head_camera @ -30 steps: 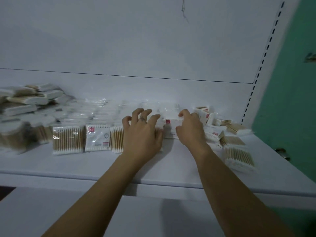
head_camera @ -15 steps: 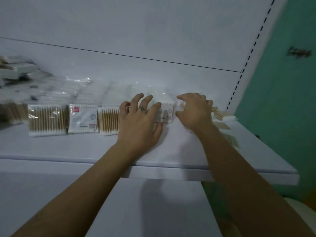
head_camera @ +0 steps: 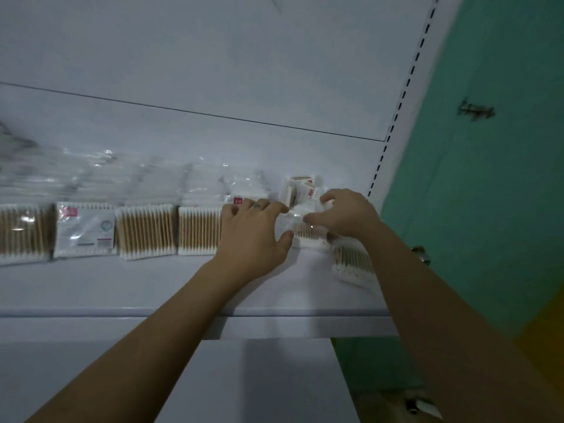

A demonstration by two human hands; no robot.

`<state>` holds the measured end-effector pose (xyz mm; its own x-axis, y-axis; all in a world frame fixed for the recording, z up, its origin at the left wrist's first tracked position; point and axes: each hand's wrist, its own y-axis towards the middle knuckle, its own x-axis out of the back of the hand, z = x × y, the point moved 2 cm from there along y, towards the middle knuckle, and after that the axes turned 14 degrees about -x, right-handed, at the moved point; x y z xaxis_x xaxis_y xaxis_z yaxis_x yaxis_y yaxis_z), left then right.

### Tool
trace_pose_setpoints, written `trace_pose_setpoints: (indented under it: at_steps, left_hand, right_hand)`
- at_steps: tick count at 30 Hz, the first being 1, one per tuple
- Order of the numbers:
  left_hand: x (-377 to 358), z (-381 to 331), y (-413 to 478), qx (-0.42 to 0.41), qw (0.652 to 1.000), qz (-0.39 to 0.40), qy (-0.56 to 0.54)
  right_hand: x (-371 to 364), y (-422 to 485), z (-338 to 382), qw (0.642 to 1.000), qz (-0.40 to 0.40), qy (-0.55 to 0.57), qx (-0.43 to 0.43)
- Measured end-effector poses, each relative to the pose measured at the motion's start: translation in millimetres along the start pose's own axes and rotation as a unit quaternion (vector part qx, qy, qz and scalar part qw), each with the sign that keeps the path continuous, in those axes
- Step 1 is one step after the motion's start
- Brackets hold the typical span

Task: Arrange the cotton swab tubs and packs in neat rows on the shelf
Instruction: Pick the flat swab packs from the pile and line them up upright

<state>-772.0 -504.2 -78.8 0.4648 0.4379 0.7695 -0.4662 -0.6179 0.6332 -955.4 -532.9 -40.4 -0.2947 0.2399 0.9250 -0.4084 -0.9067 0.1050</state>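
Out to the left of the left hand (head_camera: 253, 236), the front row (head_camera: 146, 232) of flat swab packs lay edge to edge on the shelf (head_camera: 122, 288). Most showed their wooden sticks, while one labelled pack (head_camera: 85, 228) showed a white face with a pink tag, its print too small to read. The left hand lay spread and flat, pressing the row's last pack, where another pink tag peeked out by the fingertips. Just right of its thumb sat the loose pack (head_camera: 308, 235), which the right hand (head_camera: 345, 215) pinched, fingers curled over it and thumb on its near face. Beyond those fingertips some upright packs (head_camera: 300, 190) carried red lettering, too blurred to read. Below the right wrist a stray pack (head_camera: 354, 265) lay askew. The packs looked light, with slick, crinkly film over stiff sticks, so they were probably best gripped by the side edges and slid flat into line.
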Motion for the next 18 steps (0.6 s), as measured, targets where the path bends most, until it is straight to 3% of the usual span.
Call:
trace_pose_setpoints:
  at_steps: [2, 4, 10, 15, 18]
  left_hand:
    - [2.5, 2.3, 4.4, 0.015, 1.0, -0.011, -0.011]
    - [8.0, 3.4, 7.3, 0.026, 0.999, -0.031, -0.006]
    - [29.7, 5.1, 14.1, 0.033, 0.997, -0.072, -0.009]
    - [36.4, -1.8, 16.6, 0.042, 0.979, -0.034, -0.199]
    - [42.7, 5.0, 16.9, 0.047, 0.978, -0.07, -0.189]
  right_hand:
    - [14.3, -4.2, -5.9, 0.991, -0.001, 0.131, 0.003]
    - [24.0, -9.1, -7.8, 0.974, 0.07, 0.217, 0.012]
    - [25.3, -22.7, 10.7, 0.938, 0.21, 0.274, 0.044]
    - [11.8, -26.4, 38.7, 0.883, 0.284, 0.371, 0.046]
    - [7.3, -35.7, 51.5, 0.905, 0.278, 0.308, 0.094]
